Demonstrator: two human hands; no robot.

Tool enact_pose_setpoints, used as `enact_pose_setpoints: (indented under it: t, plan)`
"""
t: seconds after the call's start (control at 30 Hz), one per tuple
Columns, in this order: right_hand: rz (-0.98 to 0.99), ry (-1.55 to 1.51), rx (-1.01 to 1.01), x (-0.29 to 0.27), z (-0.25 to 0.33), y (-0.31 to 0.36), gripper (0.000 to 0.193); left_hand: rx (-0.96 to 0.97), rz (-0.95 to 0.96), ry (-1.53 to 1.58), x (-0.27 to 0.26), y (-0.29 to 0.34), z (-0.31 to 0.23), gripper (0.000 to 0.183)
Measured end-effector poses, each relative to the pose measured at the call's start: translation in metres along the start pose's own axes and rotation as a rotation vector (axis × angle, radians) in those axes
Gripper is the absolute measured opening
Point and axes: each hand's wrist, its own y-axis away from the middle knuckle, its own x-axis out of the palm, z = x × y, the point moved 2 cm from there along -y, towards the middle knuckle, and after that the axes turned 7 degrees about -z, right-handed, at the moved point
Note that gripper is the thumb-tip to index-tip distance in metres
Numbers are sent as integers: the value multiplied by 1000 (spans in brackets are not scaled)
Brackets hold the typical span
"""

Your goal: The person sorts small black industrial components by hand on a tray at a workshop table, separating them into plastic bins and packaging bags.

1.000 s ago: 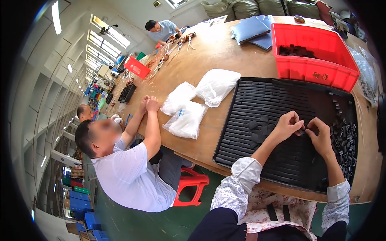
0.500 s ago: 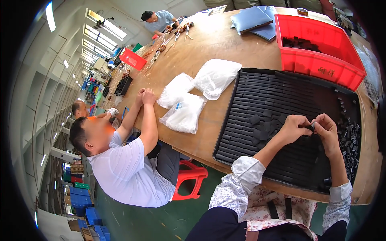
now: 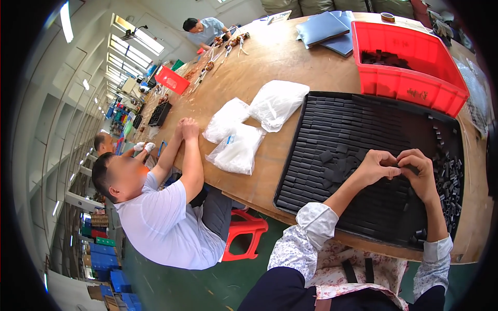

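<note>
Over a large black tray (image 3: 421,139) my two hands meet at the fingertips. My left hand (image 3: 376,167) is closed in a pinch of thumb and forefinger. Opposite it, my right hand (image 3: 420,173) curls its fingers around a small black piece (image 3: 413,169), mostly hidden by them. Neat rows of small black pieces (image 3: 332,122) fill the tray's left and middle. Loose flat black squares (image 3: 340,167) lie on the rows, left of my left hand. Short black tube-like pieces (image 3: 452,179) are heaped along the tray's right side, beyond my right hand.
A red bin (image 3: 410,85) holding dark pieces stands at the tray's far edge. Bags of white material (image 3: 280,103) lie left of the tray, with blue folders (image 3: 324,28) farther back. A person (image 3: 161,207) sits at the left table edge; others work farther away.
My fingertips have drawn together, and the small piece visible between them before is now mostly covered. The seated person's clasped hands stay on the table edge.
</note>
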Motion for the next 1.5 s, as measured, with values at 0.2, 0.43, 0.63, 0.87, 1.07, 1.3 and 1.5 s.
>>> enact_pose_setpoints:
  t: [0.2,0.43,0.63,0.87,1.07,1.3,1.5]
  plan:
    - [-371,-275,296,-13,-45,-6,5,260,-111,-181,4,4,-7,37]
    - [-449,42,492,-4,-96,-33,11,523,-75,-806,4,12,-3,34]
    - [-367,464,251,-5,-120,-42,12,501,-55,-787,16,14,-6,29]
    - [-125,342,166,-2,-92,-38,30,488,-53,-811,11,15,2,32]
    - [-161,763,108,-41,-70,-3,38,573,-78,-787,20,22,-9,29]
    - [-95,741,193,-50,-61,11,28,410,57,-393,24,16,-4,20]
    - [-80,744,209,-54,-56,15,27,74,27,-145,12,9,1,28]
